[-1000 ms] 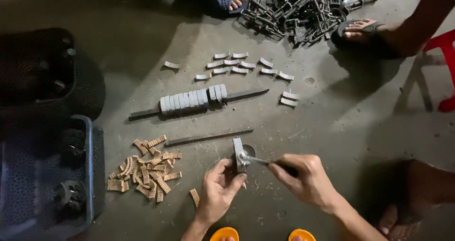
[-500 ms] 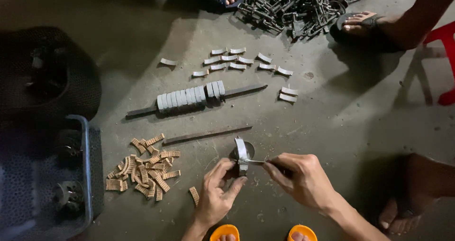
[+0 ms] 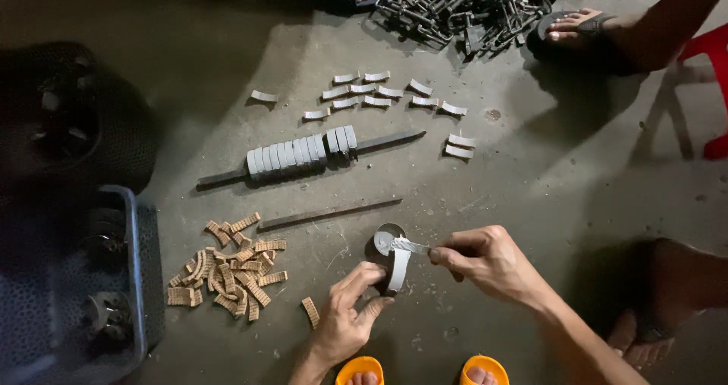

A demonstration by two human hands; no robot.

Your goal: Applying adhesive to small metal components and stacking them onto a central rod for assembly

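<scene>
Loaded rod lies behind bare rod; ridged pieces left of tin.

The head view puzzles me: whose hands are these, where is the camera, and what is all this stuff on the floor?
No machine here: a person works with two bare hands, and the camera sits on their head, looking down. Their orange sandals show at the bottom edge.

The left hand holds a curved grey piece upright on the concrete floor. The right hand holds a thin tool whose tip reaches over a small round tin.

On the floor lie a heap of brown ribbed pieces, a bare rod, a rod threaded with grey pieces, and loose grey pieces in rows. At the top is a pile of dark metal parts. A blue crate stands at the left.

The feet at the top belong to other people.
</scene>
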